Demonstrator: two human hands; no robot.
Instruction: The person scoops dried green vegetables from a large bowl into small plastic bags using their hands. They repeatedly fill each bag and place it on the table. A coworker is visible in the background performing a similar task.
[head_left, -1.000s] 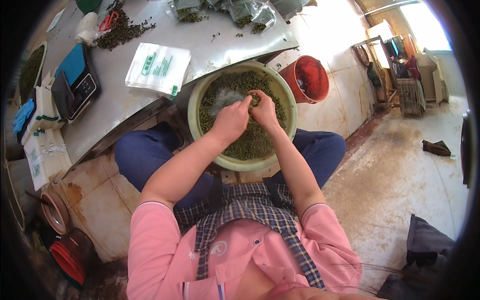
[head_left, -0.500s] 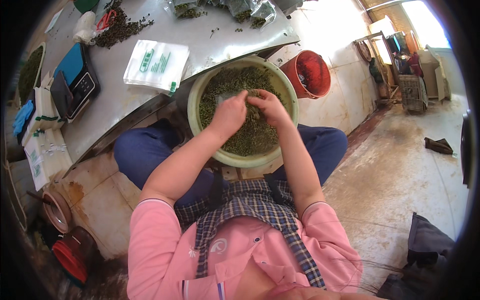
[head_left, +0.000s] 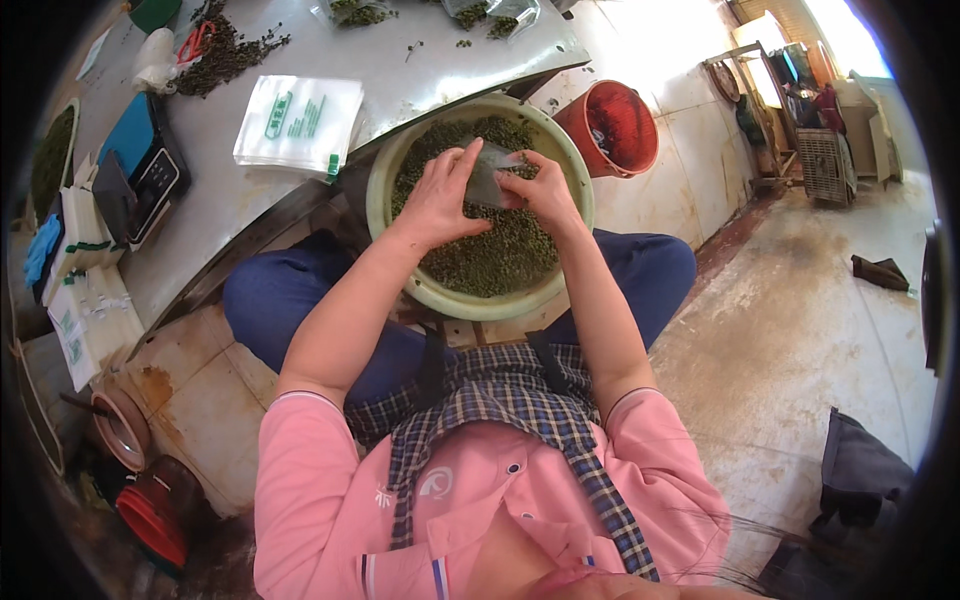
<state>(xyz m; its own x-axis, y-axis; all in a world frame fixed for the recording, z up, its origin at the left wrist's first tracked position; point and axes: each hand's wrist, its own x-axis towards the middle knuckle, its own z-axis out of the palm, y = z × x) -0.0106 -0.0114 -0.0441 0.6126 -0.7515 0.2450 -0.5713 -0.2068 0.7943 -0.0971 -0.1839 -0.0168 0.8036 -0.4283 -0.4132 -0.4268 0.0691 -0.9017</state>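
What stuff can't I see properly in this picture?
Head view: the bottom of the pale basin, hidden under green bits.
Head view: part of the clear bag, behind the right hand.
Head view: the rest of the filled bags, cut off by the top edge.

hands (head_left: 432, 200): 2 | handled bag (head_left: 488, 177): 1 | central basin (head_left: 490, 309): 1 | scale (head_left: 157, 182): 1 | red scissors (head_left: 194, 43): 1

Head-worn, left of a pair; looks steeply down through a wide fisheye, from close above the shirt (head_left: 310, 480) onto the tub (head_left: 490, 309), taking in table (head_left: 215, 140) and floor (head_left: 770, 330) around.
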